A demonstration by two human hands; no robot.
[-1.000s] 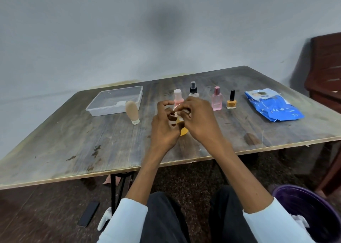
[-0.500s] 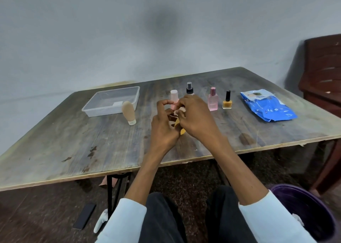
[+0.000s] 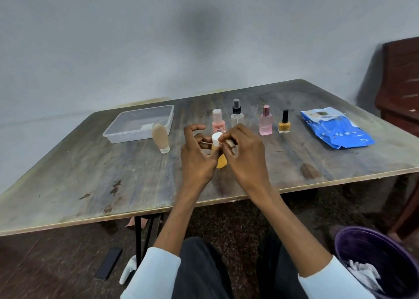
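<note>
Over the middle of the wooden table (image 3: 95,176), both my hands work on a small orange bottle (image 3: 221,160) with a white cap (image 3: 216,138). My left hand (image 3: 196,160) grips the bottle from the left, its index finger curled up free. My right hand (image 3: 246,158) comes in from the right, and its fingertips pinch at the white cap. A small pale piece is tucked under its fingers. A thin pale stick crosses between the hands. Most of the bottle is hidden by my fingers.
Behind my hands stand a pink bottle (image 3: 218,122), a clear spray bottle (image 3: 237,115), a pink perfume bottle (image 3: 265,124) and a yellow nail polish (image 3: 284,124). A beige tube (image 3: 160,138) and a clear plastic tray (image 3: 127,133) are at the left, a blue packet (image 3: 337,130) at the right. A purple bin (image 3: 353,242) stands on the floor.
My hands stay together at the same spot. The white cap now shows between my fingertips, where before my fingers covered it.
</note>
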